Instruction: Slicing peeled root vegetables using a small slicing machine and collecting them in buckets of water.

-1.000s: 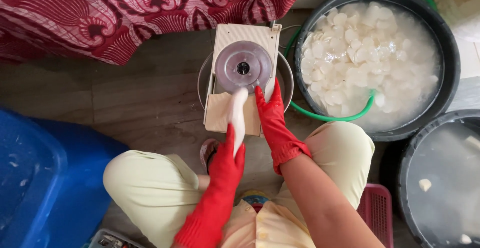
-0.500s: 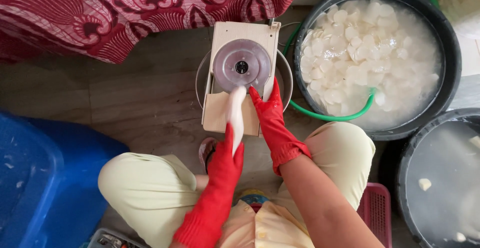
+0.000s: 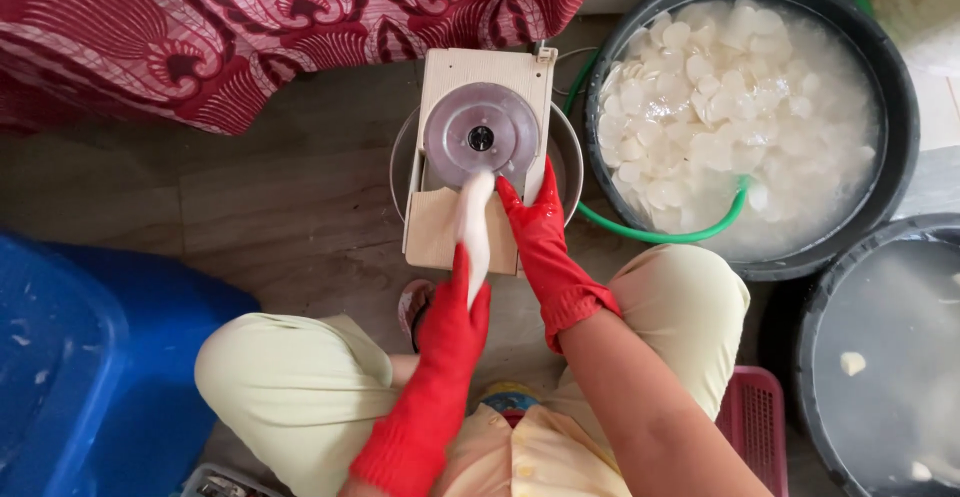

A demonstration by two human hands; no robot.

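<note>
Red-gloved left hand (image 3: 452,309) gripping white root (image 3: 474,227)

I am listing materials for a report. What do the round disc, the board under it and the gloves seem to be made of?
The round disc looks like bare metal: grey, with a soft sheen and a dark centre hub. The board seems to be pale unfinished wood, matte, though grain is hard to see. The gloves on the left hand and right hand look like red rubber, smooth and slightly glossy.

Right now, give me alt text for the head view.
Two red-gloved hands work a beige wooden slicer board with a round metal disc: the left hand holds a long white peeled root, the right hand rests alongside it.
</note>
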